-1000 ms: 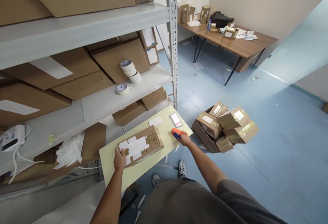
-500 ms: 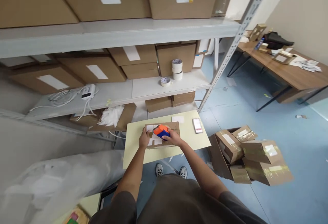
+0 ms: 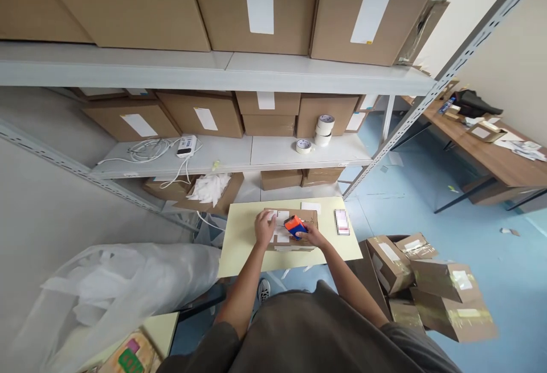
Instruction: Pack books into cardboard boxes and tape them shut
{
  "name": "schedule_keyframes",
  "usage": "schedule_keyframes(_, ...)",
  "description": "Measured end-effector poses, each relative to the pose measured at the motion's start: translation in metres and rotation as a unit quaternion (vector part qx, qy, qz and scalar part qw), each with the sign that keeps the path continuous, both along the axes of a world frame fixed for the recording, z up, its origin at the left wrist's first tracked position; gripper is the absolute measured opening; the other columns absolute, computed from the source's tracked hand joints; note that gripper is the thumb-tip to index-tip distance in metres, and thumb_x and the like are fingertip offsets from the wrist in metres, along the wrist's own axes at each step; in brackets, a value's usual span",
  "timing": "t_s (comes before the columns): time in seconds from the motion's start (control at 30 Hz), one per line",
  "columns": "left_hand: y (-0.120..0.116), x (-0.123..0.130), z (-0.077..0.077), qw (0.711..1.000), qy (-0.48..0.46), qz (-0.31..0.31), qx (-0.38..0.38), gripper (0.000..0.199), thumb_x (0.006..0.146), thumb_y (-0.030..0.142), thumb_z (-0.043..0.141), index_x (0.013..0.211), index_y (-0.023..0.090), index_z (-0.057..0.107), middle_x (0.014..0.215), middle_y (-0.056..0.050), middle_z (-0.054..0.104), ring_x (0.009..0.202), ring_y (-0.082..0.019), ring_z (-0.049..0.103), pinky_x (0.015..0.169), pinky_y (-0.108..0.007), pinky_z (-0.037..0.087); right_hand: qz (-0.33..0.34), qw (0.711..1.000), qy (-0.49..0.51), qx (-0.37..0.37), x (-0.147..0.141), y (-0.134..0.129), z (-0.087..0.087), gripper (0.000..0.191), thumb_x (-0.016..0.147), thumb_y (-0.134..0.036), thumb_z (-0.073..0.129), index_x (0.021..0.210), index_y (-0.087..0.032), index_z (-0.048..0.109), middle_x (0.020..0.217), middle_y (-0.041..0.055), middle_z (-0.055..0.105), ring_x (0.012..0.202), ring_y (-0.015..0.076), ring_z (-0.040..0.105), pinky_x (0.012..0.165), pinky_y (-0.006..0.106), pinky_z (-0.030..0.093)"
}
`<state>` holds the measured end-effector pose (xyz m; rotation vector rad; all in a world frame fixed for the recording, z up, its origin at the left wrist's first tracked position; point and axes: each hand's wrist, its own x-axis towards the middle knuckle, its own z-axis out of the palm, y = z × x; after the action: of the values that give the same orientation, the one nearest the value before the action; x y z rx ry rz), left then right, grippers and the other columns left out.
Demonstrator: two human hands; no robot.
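Note:
A brown cardboard box (image 3: 314,219) lies on the pale yellow tabletop, with white labels on its upper face. My right hand (image 3: 314,236) is closed around an orange-and-blue tape dispenser (image 3: 296,227), tilted above the top of the box. At the box's left end is my left hand (image 3: 265,228), its fingers apart and slightly bent near the labelled face, gripping nothing that I can see. The underside of the dispenser is hidden.
On the yellow table (image 3: 239,248) lies a phone (image 3: 342,222) at right. Behind it, the metal shelf (image 3: 273,159) carries tape rolls (image 3: 323,129), a power strip (image 3: 187,146) and boxes. Cartons (image 3: 444,282) sit on the floor at right; a plastic-wrapped bundle (image 3: 171,273) at left.
The view has shifted, so the scene sits lower and farther right. My left hand has loosened from the box's left edge and its fingers have lifted; the dispenser has turned in my right hand.

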<state>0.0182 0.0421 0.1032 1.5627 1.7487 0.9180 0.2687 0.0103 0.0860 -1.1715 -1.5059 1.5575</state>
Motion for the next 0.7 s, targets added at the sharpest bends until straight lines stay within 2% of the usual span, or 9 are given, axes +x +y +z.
schedule_keyframes(0.07, 0.002, 0.007, 0.016, 0.993, -0.096, -0.065, 0.007, 0.046, 0.104, 0.051, 0.050, 0.122, 0.020, 0.080, 0.130, -0.015, 0.075, 0.129, -0.029, 0.065, 0.112, -0.040, 0.049, 0.003, 1.000, 0.020, -0.014, -0.001, 0.001, 0.003, 0.060, 0.077, -0.067, 0.084, 0.112, -0.018, 0.075, 0.101, 0.0059, 0.077, 0.095, 0.0268, 0.071, 0.095, 0.043, 0.056)
schedule_keyframes(0.13, 0.006, 0.011, 0.028, 0.978, -0.161, -0.130, -0.006, 0.047, 0.099, 0.055, 0.056, 0.114, 0.019, 0.083, 0.120, -0.014, 0.080, 0.117, -0.028, 0.071, 0.105, -0.038, 0.054, -0.001, 1.000, 0.020, -0.020, -0.001, 0.000, 0.005, 0.061, 0.076, -0.066, 0.084, 0.112, -0.018, 0.075, 0.101, 0.0066, 0.077, 0.095, 0.0275, 0.071, 0.095, 0.043, 0.056)
schedule_keyframes(0.27, 0.022, 0.014, 0.038, 0.952, -0.169, -0.239, -0.086, 0.041, 0.080, 0.055, 0.078, 0.096, 0.017, 0.085, 0.103, -0.012, 0.083, 0.101, -0.029, 0.075, 0.094, -0.037, 0.057, -0.005, 1.000, 0.007, -0.021, 0.000, -0.005, 0.008, 0.062, 0.072, -0.065, 0.087, 0.110, -0.017, 0.076, 0.102, 0.0082, 0.078, 0.095, 0.0283, 0.070, 0.095, 0.044, 0.056)
schedule_keyframes(0.37, 0.031, 0.019, 0.036, 0.937, -0.172, -0.282, -0.112, 0.043, 0.075, 0.058, 0.082, 0.083, 0.016, 0.083, 0.090, -0.010, 0.083, 0.090, -0.027, 0.074, 0.084, -0.035, 0.056, -0.015, 1.000, 0.006, -0.026, 0.003, -0.011, 0.008, 0.060, 0.071, -0.062, 0.089, 0.108, -0.017, 0.077, 0.103, 0.0084, 0.078, 0.097, 0.0285, 0.071, 0.098, 0.045, 0.055)
schedule_keyframes(0.5, 0.034, 0.028, 0.031, 0.920, -0.227, -0.295, -0.123, 0.058, 0.076, 0.072, 0.077, 0.080, 0.014, 0.080, 0.085, -0.009, 0.080, 0.083, -0.023, 0.072, 0.079, -0.033, 0.054, -0.033, 0.999, 0.001, -0.030, 0.003, -0.017, 0.008, 0.059, 0.071, -0.062, 0.089, 0.109, -0.018, 0.077, 0.106, 0.0089, 0.079, 0.102, 0.0308, 0.072, 0.100, 0.048, 0.055)
schedule_keyframes(0.63, 0.037, 0.023, 0.028, 0.902, -0.295, -0.250, -0.195, 0.077, 0.086, 0.083, 0.058, 0.096, 0.010, 0.081, 0.097, -0.016, 0.081, 0.088, -0.023, 0.073, 0.080, -0.032, 0.055, -0.039, 0.999, -0.020, -0.013, 0.001, -0.016, 0.011, 0.059, 0.073, -0.062, 0.086, 0.111, -0.018, 0.077, 0.110, 0.0097, 0.079, 0.108, 0.0327, 0.071, 0.102, 0.048, 0.054)
schedule_keyframes(0.7, 0.039, 0.016, 0.028, 0.906, -0.288, -0.237, -0.201, 0.080, 0.088, 0.085, 0.053, 0.097, 0.010, 0.081, 0.099, -0.017, 0.081, 0.090, -0.024, 0.074, 0.080, -0.032, 0.055, -0.044, 0.997, -0.056, -0.007, -0.002, -0.014, 0.014, 0.060, 0.075, -0.063, 0.083, 0.114, -0.017, 0.076, 0.110, 0.0097, 0.079, 0.104, 0.0315, 0.072, 0.099, 0.047, 0.055)
